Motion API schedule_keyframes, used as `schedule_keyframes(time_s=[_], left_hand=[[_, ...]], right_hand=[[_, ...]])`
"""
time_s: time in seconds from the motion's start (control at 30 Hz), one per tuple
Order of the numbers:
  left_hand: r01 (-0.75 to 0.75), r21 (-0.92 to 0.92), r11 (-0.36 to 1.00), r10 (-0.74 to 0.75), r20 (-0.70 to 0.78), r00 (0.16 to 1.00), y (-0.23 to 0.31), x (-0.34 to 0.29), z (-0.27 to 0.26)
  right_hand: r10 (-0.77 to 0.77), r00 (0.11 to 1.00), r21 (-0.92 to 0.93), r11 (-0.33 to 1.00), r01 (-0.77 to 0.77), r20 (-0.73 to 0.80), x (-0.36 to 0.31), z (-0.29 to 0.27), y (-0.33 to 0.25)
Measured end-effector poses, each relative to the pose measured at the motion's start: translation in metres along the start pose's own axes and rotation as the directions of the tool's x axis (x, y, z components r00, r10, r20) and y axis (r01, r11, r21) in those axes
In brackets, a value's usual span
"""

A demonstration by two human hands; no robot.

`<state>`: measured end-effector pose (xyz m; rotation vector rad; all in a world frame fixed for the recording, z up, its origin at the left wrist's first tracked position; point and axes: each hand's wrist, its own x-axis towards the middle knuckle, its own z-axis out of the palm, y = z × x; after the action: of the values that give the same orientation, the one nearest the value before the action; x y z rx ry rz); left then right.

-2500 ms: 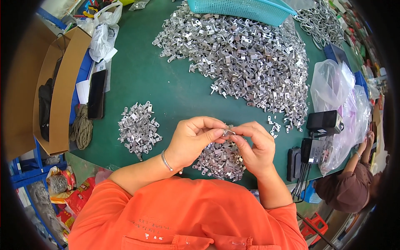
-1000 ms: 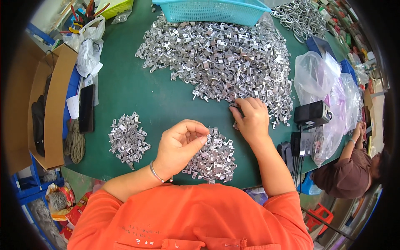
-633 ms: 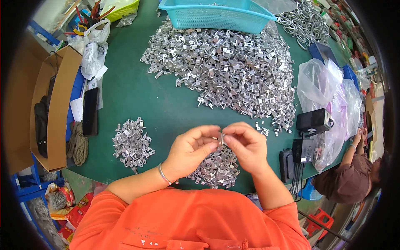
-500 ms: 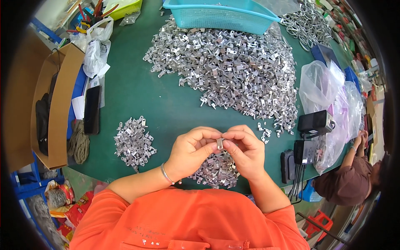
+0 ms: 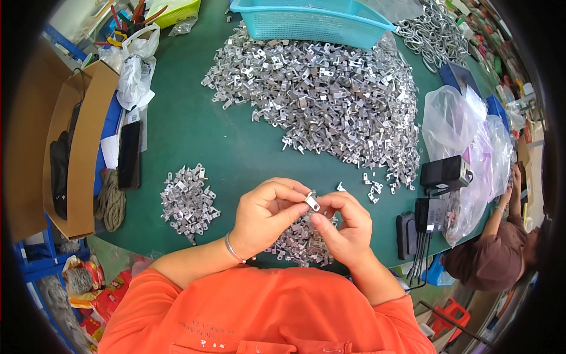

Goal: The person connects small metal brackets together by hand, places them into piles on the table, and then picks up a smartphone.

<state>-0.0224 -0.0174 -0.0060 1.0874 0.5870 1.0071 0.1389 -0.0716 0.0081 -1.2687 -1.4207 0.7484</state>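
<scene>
My left hand [image 5: 268, 215] and my right hand [image 5: 345, 227] meet over the near edge of the green table [image 5: 177, 118], fingertips pinching one small silver metal bracket [image 5: 312, 203] between them. Directly under my hands lies a small heap of the same brackets [image 5: 298, 245]. A second small heap [image 5: 187, 200] lies to the left of my left hand. A very large pile of brackets [image 5: 324, 100] spreads across the far middle of the table.
A teal plastic basket [image 5: 309, 20] stands at the far edge. A cardboard box [image 5: 73, 147] and a dark phone [image 5: 128, 154] lie left. Clear plastic bags [image 5: 471, 147] and black boxes [image 5: 445, 172] sit right, where another person [image 5: 495, 259] sits.
My right hand reached to the large pile one second ago, then came back to meet my left hand. Both now hold a bracket together near the table's front.
</scene>
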Motion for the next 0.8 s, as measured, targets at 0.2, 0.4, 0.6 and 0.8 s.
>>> schedule_keyframes(time_s=[0.2, 0.4, 0.6, 0.8], left_hand=[[0.172, -0.142, 0.975, -0.180, -0.042, 0.983, 0.008, 0.000, 0.005], [0.309, -0.036, 0.950, -0.306, 0.070, 0.949, 0.011, -0.001, 0.000], [0.343, -0.175, 0.923, -0.329, 0.106, 0.938, 0.010, -0.001, -0.001], [0.197, -0.049, 0.979, -0.191, 0.104, 0.976, 0.010, -0.002, 0.002]], right_hand=[[-0.114, 0.991, -0.125, 0.987, 0.105, -0.068, 0.001, 0.000, 0.004], [-0.176, 0.982, -0.153, 0.974, 0.165, -0.062, 0.002, -0.002, 0.003], [-0.263, 0.963, -0.233, 0.942, 0.243, -0.056, 0.004, -0.003, 0.002], [-0.218, 0.973, -0.156, 0.966, 0.204, -0.078, 0.001, -0.002, 0.002]])
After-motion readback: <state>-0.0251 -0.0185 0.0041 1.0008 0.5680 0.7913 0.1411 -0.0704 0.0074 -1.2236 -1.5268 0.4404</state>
